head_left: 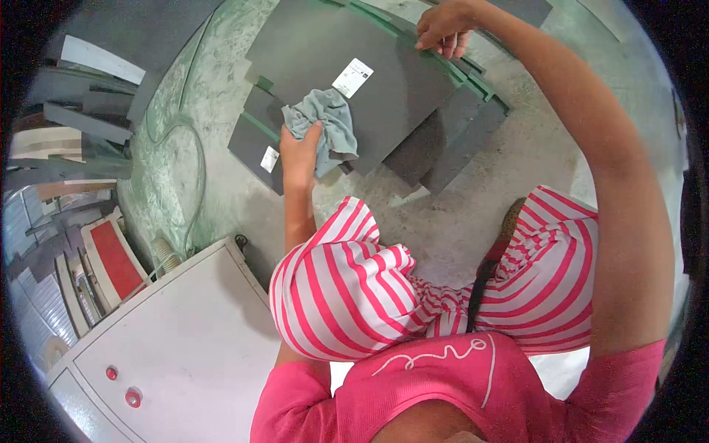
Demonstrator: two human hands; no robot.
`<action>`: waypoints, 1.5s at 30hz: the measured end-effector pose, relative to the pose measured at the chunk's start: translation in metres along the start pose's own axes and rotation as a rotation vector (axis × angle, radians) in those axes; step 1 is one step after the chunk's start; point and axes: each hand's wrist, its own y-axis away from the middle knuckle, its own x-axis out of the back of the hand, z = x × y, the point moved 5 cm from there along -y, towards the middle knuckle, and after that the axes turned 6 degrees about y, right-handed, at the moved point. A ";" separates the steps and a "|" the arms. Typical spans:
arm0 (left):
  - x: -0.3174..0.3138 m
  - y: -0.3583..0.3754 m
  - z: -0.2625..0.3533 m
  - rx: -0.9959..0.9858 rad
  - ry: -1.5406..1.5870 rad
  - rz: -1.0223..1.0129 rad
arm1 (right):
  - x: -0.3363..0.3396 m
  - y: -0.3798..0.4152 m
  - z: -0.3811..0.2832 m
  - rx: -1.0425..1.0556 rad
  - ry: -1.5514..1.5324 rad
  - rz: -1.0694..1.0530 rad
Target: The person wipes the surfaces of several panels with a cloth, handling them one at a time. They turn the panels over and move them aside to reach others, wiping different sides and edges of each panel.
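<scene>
My left hand is closed on a crumpled grey-green cloth, which rests on a dark grey board. The board lies on top of a stack of similar panels near the floor. Beside the cloth, a white printed label sits on the board. Reaching to the far right edge of the board, my right hand has its fingers curled together near a green edge strip. Whatever those fingers may pinch is too small to make out.
A white cabinet with red buttons stands at my lower left. A hose runs over the concrete floor. Several stacked panels fill the far left. Another dark panel with a green edge juts out at the stack's right.
</scene>
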 end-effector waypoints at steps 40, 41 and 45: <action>0.002 0.017 -0.012 0.305 1.016 -0.111 | 0.013 0.047 -0.062 0.414 -0.406 0.042; 0.007 0.019 -0.009 0.301 0.990 -0.047 | 0.011 0.056 -0.068 0.375 -0.373 0.138; 0.051 0.027 0.001 0.145 0.923 0.098 | -0.001 0.071 -0.112 0.342 -0.186 0.202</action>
